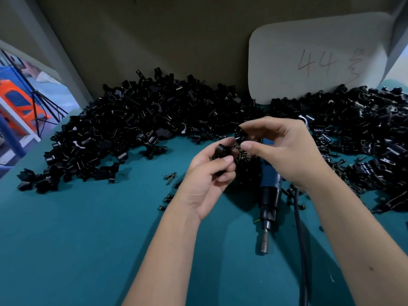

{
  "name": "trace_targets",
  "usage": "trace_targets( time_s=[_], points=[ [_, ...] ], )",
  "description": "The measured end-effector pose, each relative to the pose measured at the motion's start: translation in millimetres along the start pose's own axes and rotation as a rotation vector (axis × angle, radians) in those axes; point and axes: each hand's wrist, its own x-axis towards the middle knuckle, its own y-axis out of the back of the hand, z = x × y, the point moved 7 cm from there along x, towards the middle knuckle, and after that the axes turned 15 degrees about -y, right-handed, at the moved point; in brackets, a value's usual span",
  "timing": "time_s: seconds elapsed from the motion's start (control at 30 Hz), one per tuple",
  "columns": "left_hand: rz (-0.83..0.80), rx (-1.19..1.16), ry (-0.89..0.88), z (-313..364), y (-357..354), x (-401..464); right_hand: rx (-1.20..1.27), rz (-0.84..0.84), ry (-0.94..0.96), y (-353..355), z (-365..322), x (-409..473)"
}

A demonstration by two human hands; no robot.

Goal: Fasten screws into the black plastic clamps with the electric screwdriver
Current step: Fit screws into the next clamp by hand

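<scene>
My left hand (208, 173) grips a black plastic clamp (221, 149) between thumb and fingers, raised above the teal table. My right hand (280, 149) pinches a second small black clamp piece (239, 133) at its fingertips, just above and right of the left hand's clamp. The electric screwdriver (268, 195), blue and black, lies flat on the table under my right wrist, its bit tip pointing toward me. Loose screws (170, 176) lie scattered left of it. What lies directly under my hands is hidden.
A large heap of black clamps (132, 127) fills the back left of the teal table (77, 239), and another heap (364, 133) spreads at the right. The screwdriver's black cable (300, 239) runs toward me. A white card marked 44 (315, 62) leans on the back wall.
</scene>
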Motion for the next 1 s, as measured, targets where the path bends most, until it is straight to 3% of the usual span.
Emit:
trace_targets(
  time_s=[0.27,0.4,0.63,1.0],
  points=[
    [0.083,0.176,-0.114,3.7,4.3,0.4,-0.061,0.004,0.037,-3.8,-4.8,-2.7],
    [0.029,0.357,-0.205,10.1,7.9,3.7,0.015,0.021,-0.005,-0.2,-0.2,0.0],
    [-0.064,0.247,-0.271,16.6,2.6,4.8,0.031,0.006,0.020,-10.9,0.5,0.4],
    [-0.024,0.192,-0.265,18.9,11.6,6.9,0.010,-0.105,-0.050,-23.6,8.3,-0.1]
  ],
)
